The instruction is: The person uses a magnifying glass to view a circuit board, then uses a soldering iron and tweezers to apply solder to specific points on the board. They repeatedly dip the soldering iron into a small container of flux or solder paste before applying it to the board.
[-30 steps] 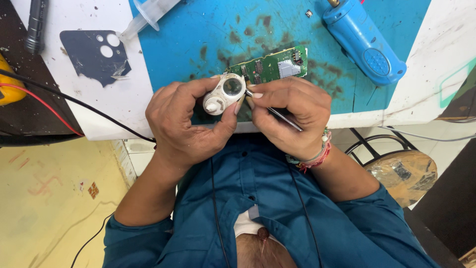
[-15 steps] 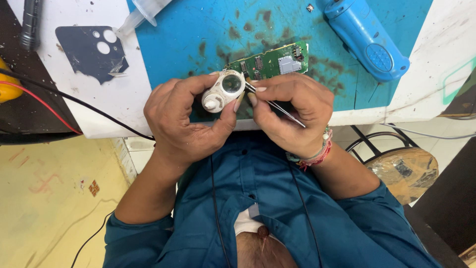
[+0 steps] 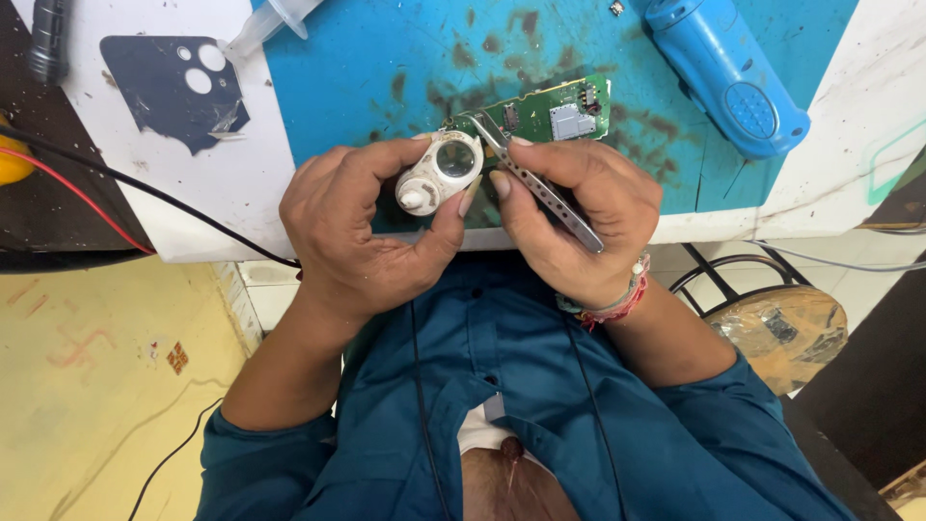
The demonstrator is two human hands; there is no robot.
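Left hand (image 3: pixel 362 232) is gripping white loupe (image 3: pixel 439 174) over green circuit board (image 3: pixel 545 111); right hand (image 3: pixel 569 212) is pinching steel tweezers (image 3: pixel 540 188), long axis pointing 11 o'clock, tips touching the board just beside the loupe.

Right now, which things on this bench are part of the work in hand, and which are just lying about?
In use:
- white loupe, held in the left hand
- metal tweezers, held in the right hand
- green circuit board, under the tweezer tips

Lying about:
- blue handheld tool
- syringe
- dark phone back cover
- red and black wires
- round stool
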